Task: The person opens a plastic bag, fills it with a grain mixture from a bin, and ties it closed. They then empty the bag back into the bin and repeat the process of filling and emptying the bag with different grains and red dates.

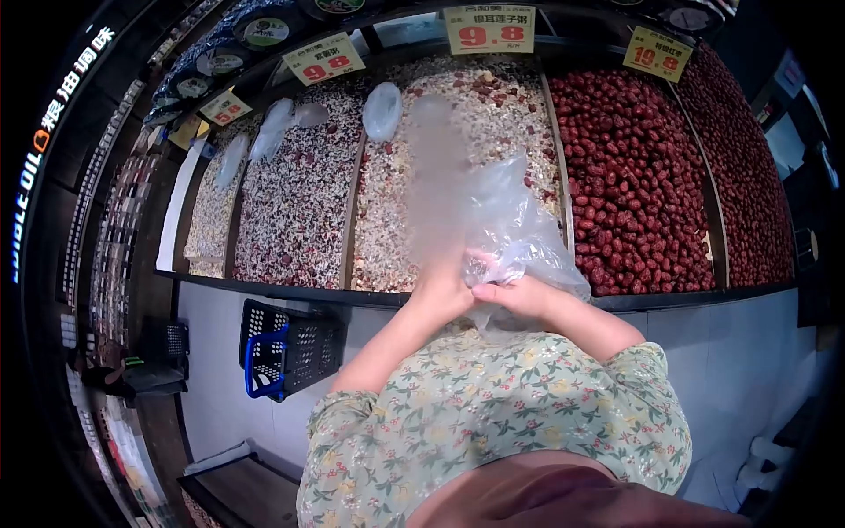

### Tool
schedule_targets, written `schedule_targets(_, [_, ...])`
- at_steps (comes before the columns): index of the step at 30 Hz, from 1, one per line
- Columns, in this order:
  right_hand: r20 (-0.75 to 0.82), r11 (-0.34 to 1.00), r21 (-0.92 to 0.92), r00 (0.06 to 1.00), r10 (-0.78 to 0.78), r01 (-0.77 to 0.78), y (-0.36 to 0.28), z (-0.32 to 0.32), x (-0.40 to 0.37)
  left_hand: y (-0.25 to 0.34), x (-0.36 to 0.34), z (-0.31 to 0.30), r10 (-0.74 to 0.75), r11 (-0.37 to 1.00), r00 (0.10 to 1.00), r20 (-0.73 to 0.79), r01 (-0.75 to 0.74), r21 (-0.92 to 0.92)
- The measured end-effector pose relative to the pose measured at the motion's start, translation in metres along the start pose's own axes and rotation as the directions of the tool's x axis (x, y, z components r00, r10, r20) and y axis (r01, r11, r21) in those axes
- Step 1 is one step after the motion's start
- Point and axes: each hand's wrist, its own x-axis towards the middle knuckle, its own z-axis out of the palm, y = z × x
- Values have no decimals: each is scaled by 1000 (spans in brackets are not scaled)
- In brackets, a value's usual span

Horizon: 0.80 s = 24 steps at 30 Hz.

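Observation:
A clear plastic bag [519, 216] is bunched up in front of my body, over the near edge of the grain bins. My left hand [443, 286] pinches its lower left part with closed fingers. From the other side, the thumb of my right hand [519, 295] points inward, and its fingers close on the same gathered plastic. Both hands nearly meet there. Behind the bag lies a bin of pale mixed grains [392, 194], partly covered by a blurred patch. Loose red dates [638, 176] fill the bin to the right.
A translucent scoop [382, 112] rests on the pale grains, and another [271, 129] lies by the purplish grain mix [295, 202]. Yellow price signs [490, 31] stand along the back. On the floor at left is a black shopping basket [299, 343] with a blue handle.

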Motion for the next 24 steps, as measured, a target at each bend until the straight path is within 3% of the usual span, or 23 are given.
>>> schedule_targets(1, [5,993,-86,996,87,-86,-2,2,-3,-4,-3,-1,-6,994,1000,18,8,-111])
schedule_targets(2, [1,971,-174,986,169,-166,-4,4,-6,-6,-7,-4,-20,993,1000,3,21,-116])
schedule_targets(3, [13,968,-180,984,179,-174,-5,7,-8,-6,-10,-9,-74,990,993,96,84,-111])
schedule_targets(4, [18,922,-378,996,91,-77,-8,10,-10,-8,-14,-13,-122,984,975,188,143,-102])
schedule_targets(5, [39,828,-560,999,1,21,-8,17,-6,-23,-21,-19,-123,984,976,179,144,-108])
schedule_targets(6, [44,824,-566,999,5,21,-11,19,-8,-35,-26,-20,-45,995,990,133,56,-79])
schedule_targets(8, [56,559,-827,998,-16,55,-17,23,-12,-53,-34,-27,36,998,996,83,-32,-47])
schedule_targets(9, [53,671,-739,998,-29,59,-21,29,-12,-57,-36,-39,-36,998,995,92,41,-56])
schedule_targets(10, [58,669,-741,998,-24,59,-30,39,-15,-60,-39,-50,-107,991,989,100,114,-64])
schedule_targets(12, [-15,868,-497,1000,5,-12,-47,60,-16,-64,-45,-70,-119,982,991,60,126,-144])
schedule_targets(13, [126,799,-514,949,-288,311,-41,57,-8,-72,-48,-76,-99,985,995,-3,97,-142])
schedule_targets(14, [133,798,-517,950,-283,310,-41,64,1,-79,-52,-82,-78,988,995,-65,68,-137])
schedule_targets(15, [67,658,-609,855,-514,443,-40,74,11,-81,-56,-89,-81,987,994,-70,70,-141])
schedule_targets(16, [27,484,-700,697,-716,524,-39,82,20,-80,-60,-97,-100,954,995,-28,88,-286])
schedule_targets(17, [62,335,-838,685,-726,431,-37,85,32,-80,-65,-104,-112,899,994,19,110,-424])
schedule_targets(18, [60,338,-838,687,-724,428,-34,95,43,-82,-70,-111,-114,897,993,22,112,-427])
schedule_targets(20, [10,195,-967,794,-608,161,-26,119,67,-88,-78,-126,-256,701,953,163,300,-647])
schedule_targets(21, [12,183,-974,837,-547,133,-9,123,77,-96,-82,-129,-256,702,953,159,297,-648])
schedule_targets(22, [17,179,-974,836,-548,138,3,130,86,-108,-87,-130,-283,509,941,187,313,-802])
schedule_targets(23, [-38,291,-952,912,-409,91,14,137,94,-116,-91,-133,-300,286,928,219,307,-908])
schedule_targets(24, [-81,392,-919,963,-256,27,25,143,102,-120,-96,-141,-300,290,930,213,302,-908])
